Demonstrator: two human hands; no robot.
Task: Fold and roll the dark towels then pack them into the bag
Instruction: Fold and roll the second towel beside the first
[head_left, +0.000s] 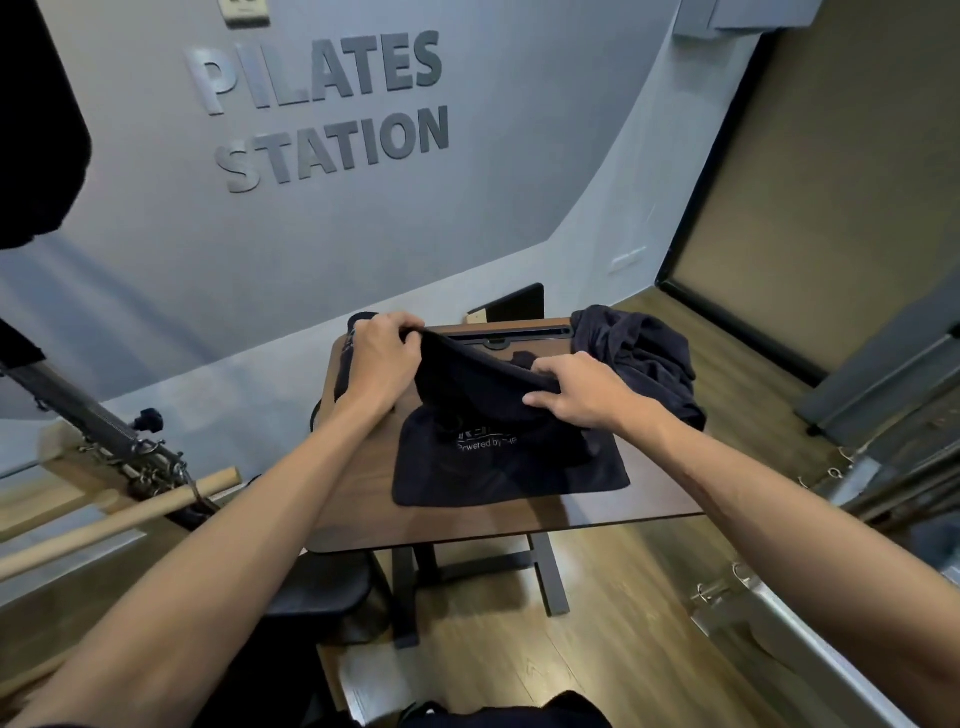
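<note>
Early stage: first fold in progress, nothing packed.
One towel is gripped at its far edge by left hand and right hand over the worktop; a crumpled pile is left unfolded.

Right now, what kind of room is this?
Probably a Pilates studio. The wall sign reads PILATES STATION, and a springs and wooden bar rig stands on the left, with more metal frames on the right.

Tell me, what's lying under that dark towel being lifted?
The wooden table shows around the dark towel; its lower part lies flat there. Anything beneath the cloth stays hidden.
</note>
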